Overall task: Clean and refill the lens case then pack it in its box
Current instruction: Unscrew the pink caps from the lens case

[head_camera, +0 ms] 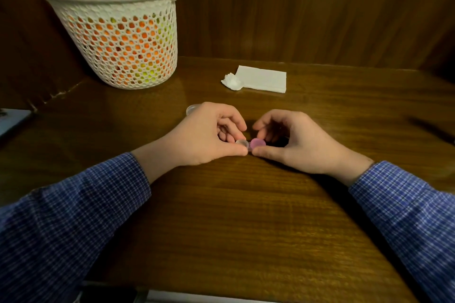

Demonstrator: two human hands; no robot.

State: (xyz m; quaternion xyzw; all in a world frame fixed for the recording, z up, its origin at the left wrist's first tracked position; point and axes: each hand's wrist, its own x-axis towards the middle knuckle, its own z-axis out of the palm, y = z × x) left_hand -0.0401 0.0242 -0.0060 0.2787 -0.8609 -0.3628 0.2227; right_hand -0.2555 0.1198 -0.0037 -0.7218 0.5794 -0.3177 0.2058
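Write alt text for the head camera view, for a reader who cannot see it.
Two hands hold a small contact lens case on a wooden table: the left hand pinches its clear end, the right hand grips the purple cap. Behind lie a folded napkin, a crumpled tissue and a white mesh basket.

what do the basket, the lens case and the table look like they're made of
Basket: likely matte white moulded plastic, going by its regular honeycomb holes.
Lens case: seemingly plastic, one clear well, one glossy purple cap.
Table: wood or wood veneer, with visible grain and a lacquered sheen.
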